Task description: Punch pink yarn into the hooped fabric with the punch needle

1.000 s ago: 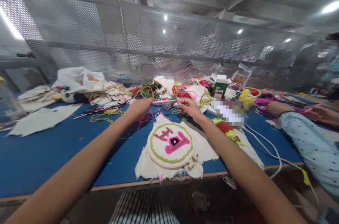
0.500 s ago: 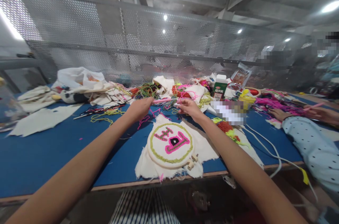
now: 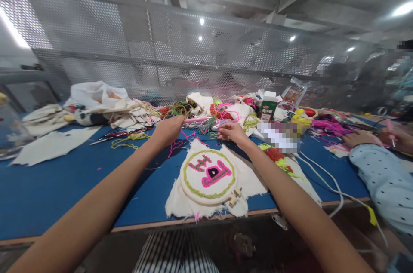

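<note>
Head view: at frame centre, the left hand is clenched around a pink punch needle. The right hand pinches its metal tip. Below them lies the embroidery hoop on the blue table.

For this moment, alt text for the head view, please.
Over a blue table, the left hand grips a pink punch needle while the right hand pinches yarn at its tip. Nearer lies an embroidery hoop with a pink and green design; a co-worker's dotted sleeve is at right.
</note>
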`<state>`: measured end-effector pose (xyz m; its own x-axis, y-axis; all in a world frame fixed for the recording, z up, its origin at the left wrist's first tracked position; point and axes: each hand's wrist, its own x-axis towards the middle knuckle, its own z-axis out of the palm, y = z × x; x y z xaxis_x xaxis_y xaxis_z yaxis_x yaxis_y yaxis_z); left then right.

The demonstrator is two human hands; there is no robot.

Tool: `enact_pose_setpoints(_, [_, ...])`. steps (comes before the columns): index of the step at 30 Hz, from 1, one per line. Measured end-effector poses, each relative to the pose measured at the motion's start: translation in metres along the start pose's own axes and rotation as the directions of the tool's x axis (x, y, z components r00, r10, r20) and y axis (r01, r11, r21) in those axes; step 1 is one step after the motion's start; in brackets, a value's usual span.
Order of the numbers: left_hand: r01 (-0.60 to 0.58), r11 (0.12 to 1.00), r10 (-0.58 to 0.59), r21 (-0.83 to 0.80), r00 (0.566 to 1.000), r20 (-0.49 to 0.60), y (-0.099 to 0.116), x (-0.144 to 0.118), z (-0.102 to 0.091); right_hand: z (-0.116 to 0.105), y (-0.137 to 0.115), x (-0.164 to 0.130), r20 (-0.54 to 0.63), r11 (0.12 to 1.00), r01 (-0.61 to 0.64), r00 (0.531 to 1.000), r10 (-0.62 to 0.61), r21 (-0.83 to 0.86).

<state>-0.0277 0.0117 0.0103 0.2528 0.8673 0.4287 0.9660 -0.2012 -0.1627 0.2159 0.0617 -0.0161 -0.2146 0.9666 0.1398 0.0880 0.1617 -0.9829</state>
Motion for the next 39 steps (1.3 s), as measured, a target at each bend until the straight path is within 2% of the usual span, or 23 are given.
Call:
enact_pose_setpoints(24, [0.007,1.0,-0.008,-0.024,0.999,-0.047,-0.006,0.001,-0.006,-0.004,0.003,0.003,-0.05,0.99,-0.005,0.999,-0.003,-0.142])
enact_pose_setpoints(32, [0.004,1.0,-0.002,0.014,0.989,-0.15,-0.001,-0.004,-0.026,-0.004,0.006,0.006,-0.084,0.996,0.003,0.996,-0.01,-0.087])
enact_pose_setpoints(39, [0.021,0.998,-0.007,0.056,0.972,-0.236,0.006,-0.01,-0.06,-0.006,-0.001,0.003,-0.026,0.998,0.007,1.0,-0.008,-0.055])
